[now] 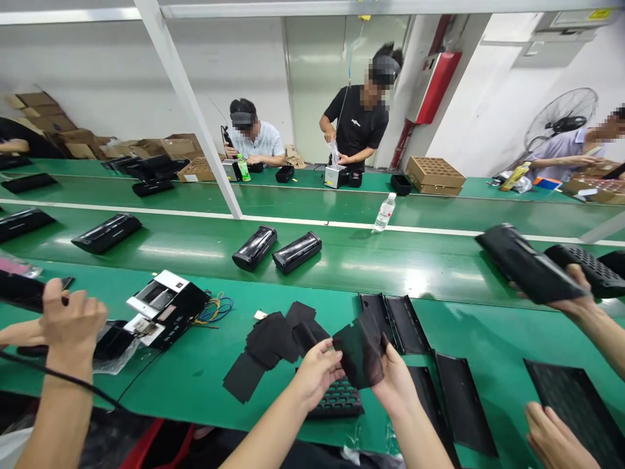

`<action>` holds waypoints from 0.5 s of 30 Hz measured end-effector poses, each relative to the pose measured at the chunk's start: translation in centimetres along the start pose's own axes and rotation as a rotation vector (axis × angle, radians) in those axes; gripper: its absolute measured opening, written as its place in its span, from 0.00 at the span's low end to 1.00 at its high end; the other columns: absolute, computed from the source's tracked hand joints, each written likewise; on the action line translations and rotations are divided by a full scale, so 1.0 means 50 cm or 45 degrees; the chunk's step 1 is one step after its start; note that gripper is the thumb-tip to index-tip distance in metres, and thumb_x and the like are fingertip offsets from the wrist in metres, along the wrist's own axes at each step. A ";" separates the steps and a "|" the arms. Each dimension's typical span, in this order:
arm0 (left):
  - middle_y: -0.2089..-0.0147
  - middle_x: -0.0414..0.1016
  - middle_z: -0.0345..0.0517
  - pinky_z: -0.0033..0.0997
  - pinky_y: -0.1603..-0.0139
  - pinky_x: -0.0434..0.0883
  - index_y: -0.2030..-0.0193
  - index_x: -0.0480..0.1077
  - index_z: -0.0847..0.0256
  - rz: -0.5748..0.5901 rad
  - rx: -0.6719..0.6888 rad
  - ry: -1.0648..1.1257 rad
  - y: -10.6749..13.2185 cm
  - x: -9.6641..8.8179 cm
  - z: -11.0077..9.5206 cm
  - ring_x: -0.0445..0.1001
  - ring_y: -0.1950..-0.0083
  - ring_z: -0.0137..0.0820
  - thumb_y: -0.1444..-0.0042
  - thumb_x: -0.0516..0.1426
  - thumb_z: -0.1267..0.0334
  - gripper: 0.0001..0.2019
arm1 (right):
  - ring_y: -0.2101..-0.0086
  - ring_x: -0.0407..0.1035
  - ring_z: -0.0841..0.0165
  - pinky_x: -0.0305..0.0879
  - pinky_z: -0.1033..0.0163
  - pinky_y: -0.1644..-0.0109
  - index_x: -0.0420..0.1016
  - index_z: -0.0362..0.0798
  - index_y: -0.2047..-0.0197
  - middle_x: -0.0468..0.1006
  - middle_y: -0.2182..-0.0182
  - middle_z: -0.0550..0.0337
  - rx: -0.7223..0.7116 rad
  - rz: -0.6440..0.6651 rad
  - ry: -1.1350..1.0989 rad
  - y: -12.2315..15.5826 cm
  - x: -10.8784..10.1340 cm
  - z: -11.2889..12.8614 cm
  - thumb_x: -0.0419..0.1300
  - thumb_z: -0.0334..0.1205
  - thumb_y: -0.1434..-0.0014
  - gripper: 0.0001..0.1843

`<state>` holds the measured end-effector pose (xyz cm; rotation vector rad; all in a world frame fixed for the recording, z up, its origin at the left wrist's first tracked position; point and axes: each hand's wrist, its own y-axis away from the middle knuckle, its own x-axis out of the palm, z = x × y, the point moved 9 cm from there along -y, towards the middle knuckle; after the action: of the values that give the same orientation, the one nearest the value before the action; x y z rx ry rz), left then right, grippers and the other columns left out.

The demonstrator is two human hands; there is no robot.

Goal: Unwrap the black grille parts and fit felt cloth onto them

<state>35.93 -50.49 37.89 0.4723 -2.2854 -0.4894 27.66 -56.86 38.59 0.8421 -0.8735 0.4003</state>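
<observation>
A thin, see-through black mesh sheet (360,355) is stretched between my hands above the table. My left hand (319,372) pinches its left edge, and my right hand (394,378) grips the right side, where the sheet bends. Below them lies a black perforated grille (336,398), partly covered by my hands and the sheet. Left of my hands is a loose pile of black rectangular sheets (271,340). Black tray-like panels (407,322) rest behind my right hand, and another long panel (466,400) lies to its right.
A co-worker's hand (561,436) at right touches a black mesh panel (573,397); a black housing (534,264) is held above. At left, another person's hand (73,319) is near a white-and-black device (168,306). Black housings (297,252) and a water bottle (385,212) stand ahead.
</observation>
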 end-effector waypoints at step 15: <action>0.59 0.72 0.49 0.28 0.67 0.68 0.58 0.65 0.60 -0.304 -0.089 -0.571 0.012 -0.139 -0.023 0.73 0.66 0.30 0.53 0.54 0.59 0.15 | 0.69 0.70 0.66 0.66 0.63 0.63 0.72 0.45 0.70 0.77 0.76 0.60 -0.591 -0.546 0.420 0.046 -0.121 0.084 0.56 0.44 0.50 0.11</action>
<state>41.26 -46.95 34.84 0.6578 -2.6382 -0.8639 20.47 -58.59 36.33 0.4918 -0.4326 -0.0462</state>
